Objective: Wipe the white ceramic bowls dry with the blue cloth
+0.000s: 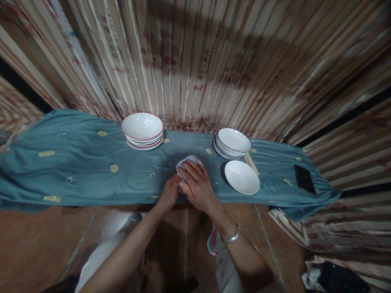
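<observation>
Both hands meet over the front middle of the cloth-covered table. My right hand (197, 183) lies over a pale blue cloth (187, 159), its fingers bent and close together on it. Beside it, my left hand (170, 193) is closed at the cloth's near left side, its fingertips mostly hidden behind the right hand. Whether a dish lies inside the cloth, I cannot tell. To the right sits a single white shallow bowl (242, 177). Behind that bowl stands a stack of dark-rimmed white dishes (233, 140).
A stack of red-rimmed white dishes (142, 127) stands back left on the teal tablecloth (85, 162). Pale wooden sticks (252, 164) lie by the right stack. A black phone (304, 179) rests at the right end. A striped curtain (189, 69) hangs behind.
</observation>
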### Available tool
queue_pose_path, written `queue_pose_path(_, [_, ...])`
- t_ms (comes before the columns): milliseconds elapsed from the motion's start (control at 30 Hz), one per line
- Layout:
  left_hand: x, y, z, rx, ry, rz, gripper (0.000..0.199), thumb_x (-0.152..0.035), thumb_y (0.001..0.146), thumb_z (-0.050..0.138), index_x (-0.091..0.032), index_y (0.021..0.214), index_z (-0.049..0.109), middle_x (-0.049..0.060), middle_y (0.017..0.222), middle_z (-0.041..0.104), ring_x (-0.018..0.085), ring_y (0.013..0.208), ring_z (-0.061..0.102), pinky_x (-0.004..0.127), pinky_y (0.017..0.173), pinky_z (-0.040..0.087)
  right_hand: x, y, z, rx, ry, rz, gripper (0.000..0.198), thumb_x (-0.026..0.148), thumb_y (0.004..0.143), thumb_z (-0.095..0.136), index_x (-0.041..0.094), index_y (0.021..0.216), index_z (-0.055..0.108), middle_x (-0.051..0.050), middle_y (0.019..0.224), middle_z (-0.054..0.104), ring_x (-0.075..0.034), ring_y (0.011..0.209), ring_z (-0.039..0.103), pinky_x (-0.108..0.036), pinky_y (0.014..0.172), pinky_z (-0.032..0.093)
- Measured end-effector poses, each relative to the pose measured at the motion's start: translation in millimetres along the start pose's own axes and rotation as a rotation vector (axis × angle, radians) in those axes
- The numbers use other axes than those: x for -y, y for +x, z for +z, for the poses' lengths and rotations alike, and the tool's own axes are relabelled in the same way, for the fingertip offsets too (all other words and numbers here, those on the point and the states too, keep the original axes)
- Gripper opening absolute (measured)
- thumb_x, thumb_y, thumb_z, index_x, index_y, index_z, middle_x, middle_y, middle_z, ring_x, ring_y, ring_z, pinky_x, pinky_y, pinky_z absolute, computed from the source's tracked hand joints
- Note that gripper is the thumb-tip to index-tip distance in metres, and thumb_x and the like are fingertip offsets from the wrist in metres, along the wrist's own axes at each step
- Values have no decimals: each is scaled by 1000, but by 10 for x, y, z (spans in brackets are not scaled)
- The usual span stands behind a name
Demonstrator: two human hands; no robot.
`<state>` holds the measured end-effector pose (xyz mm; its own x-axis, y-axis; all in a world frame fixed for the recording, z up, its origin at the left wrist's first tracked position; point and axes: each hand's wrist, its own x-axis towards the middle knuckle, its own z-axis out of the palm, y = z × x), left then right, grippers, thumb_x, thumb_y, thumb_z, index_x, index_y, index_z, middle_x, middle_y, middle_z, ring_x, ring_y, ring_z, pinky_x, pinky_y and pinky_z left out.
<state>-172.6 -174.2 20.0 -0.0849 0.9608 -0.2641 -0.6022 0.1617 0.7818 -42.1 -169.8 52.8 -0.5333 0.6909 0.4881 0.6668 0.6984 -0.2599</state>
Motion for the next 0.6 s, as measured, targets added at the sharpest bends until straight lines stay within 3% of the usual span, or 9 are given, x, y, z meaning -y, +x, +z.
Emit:
queue_pose_path(167, [-55,-55,71,89,235,29,13,-25,77,67,-13,77,73,3,70,70,18,69,59,24,69,45,-150,90,-17,-79,148,135,42,31,99,31,17,132,55,-9,137,54,-19,134,41,-41,114,30])
queue_pose_path(367, [17,-25,-4,208,422,77,51,-58,77,59,-12,96,71,8,91,73,24,89,63,31,82,47,-365,120,0,-152,529,356,47,45,99,29,23,128,59,-6,134,58,-19,130,48,-38,113,34])
queue_pose_path(600, [44,-15,-49,178,408,81,54,-61,75,60,-11,94,72,11,95,73,25,94,63,30,81,46,-582,56,157,-212,796,674,56,61,93,32,25,121,64,-3,124,66,-22,119,58,-41,108,39])
